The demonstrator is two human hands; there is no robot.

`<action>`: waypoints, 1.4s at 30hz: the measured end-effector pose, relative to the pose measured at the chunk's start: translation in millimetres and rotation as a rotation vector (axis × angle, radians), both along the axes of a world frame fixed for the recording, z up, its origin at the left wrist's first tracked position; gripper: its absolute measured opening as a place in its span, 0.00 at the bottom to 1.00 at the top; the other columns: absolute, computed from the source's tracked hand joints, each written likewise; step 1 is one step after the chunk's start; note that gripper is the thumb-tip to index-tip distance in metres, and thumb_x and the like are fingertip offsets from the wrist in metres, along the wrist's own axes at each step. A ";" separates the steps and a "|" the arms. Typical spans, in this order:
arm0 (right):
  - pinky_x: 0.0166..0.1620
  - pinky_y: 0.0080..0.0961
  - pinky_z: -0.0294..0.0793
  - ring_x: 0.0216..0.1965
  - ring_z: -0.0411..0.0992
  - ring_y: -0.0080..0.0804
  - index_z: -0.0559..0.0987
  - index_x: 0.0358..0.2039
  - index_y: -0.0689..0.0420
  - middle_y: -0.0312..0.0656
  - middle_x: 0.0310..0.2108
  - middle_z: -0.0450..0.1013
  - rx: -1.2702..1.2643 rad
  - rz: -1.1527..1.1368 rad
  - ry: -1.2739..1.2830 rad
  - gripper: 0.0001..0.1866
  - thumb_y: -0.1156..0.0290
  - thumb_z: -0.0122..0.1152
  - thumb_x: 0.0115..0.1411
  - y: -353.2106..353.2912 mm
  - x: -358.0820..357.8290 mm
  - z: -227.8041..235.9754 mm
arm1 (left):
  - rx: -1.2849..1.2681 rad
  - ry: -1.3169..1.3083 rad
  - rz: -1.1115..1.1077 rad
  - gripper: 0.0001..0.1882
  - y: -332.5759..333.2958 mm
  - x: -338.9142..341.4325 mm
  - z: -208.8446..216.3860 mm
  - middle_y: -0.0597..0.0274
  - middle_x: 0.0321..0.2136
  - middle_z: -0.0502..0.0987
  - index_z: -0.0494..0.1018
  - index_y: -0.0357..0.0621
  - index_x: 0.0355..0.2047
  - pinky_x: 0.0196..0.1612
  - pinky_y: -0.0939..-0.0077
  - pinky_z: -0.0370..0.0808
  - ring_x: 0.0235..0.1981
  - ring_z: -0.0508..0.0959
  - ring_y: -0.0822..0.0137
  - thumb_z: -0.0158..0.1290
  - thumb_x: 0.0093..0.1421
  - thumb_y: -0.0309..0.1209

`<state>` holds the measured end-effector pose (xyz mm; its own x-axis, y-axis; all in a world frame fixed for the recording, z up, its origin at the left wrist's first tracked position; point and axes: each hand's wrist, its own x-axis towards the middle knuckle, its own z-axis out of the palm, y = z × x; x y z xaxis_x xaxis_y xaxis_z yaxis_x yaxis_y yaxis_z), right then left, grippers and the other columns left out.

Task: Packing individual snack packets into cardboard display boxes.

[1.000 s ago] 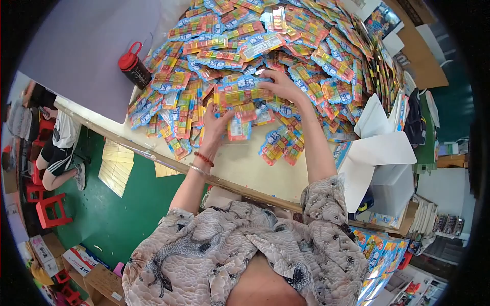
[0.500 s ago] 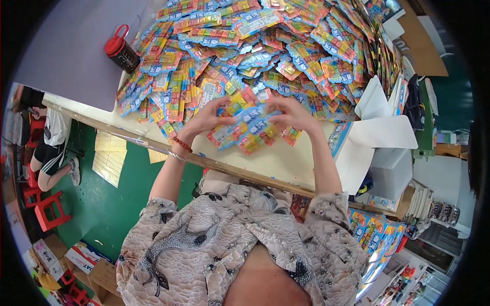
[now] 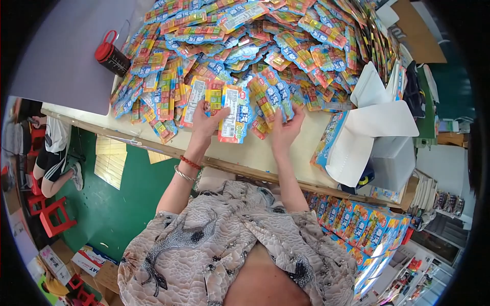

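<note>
Small blister packs in blue, yellow and red make a big heap (image 3: 245, 51) on the table. My left hand (image 3: 205, 122) grips several packs, and the front one, a blister pack (image 3: 231, 115), turns its white printed back panel toward me. Thumb and fingers are closed on their lower edges. To its right, my right hand (image 3: 289, 131) holds a few more packs, among them an upright blister pack (image 3: 266, 94) with its coloured front showing. The two bunches are apart, just in front of the heap. Some fingertips are hidden behind the packs.
An open white-lined carton (image 3: 352, 145) stands to the right of my hands. A dark bottle with a red lid (image 3: 108, 55) lies at the heap's left. Printed boxes (image 3: 357, 224) are stacked below the table at right. A red stool (image 3: 55, 217) and a seated person are at left.
The packs, blurred together between both hands before, are now split into two bunches. My right hand has come down and left. The open carton at right shows more of its inside.
</note>
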<state>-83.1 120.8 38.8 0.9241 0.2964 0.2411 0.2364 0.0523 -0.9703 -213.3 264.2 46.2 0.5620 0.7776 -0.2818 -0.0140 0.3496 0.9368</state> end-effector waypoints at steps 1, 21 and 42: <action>0.44 0.20 0.71 0.41 0.69 0.25 0.64 0.49 0.64 0.41 0.42 0.67 0.057 -0.026 -0.074 0.19 0.78 0.58 0.60 0.3 -4.2 -3.8 | 0.000 0.008 -0.002 0.23 -0.6 -0.5 -0.3 0.59 0.38 0.76 0.68 0.33 0.43 0.36 0.78 0.78 0.35 0.79 0.70 0.64 0.51 0.29; 0.41 0.14 0.69 0.38 0.69 0.16 0.72 0.46 0.59 0.33 0.36 0.72 -0.158 0.420 -0.045 0.12 0.77 0.56 0.61 -5.8 63.5 29.3 | -1.533 -0.410 -0.677 0.23 -10.7 -14.9 -50.9 0.62 0.16 0.63 0.59 0.24 0.52 0.09 0.86 0.68 0.09 0.64 0.74 0.43 0.66 0.35; 0.34 0.17 0.72 0.39 0.72 0.19 0.71 0.52 0.53 0.34 0.42 0.73 -0.019 0.904 0.594 0.16 0.73 0.52 0.62 -39.9 46.0 15.6 | -1.786 -0.494 -0.849 0.26 -39.7 8.1 -55.4 0.56 0.17 0.66 0.59 0.24 0.46 0.09 0.88 0.63 0.09 0.67 0.73 0.42 0.66 0.42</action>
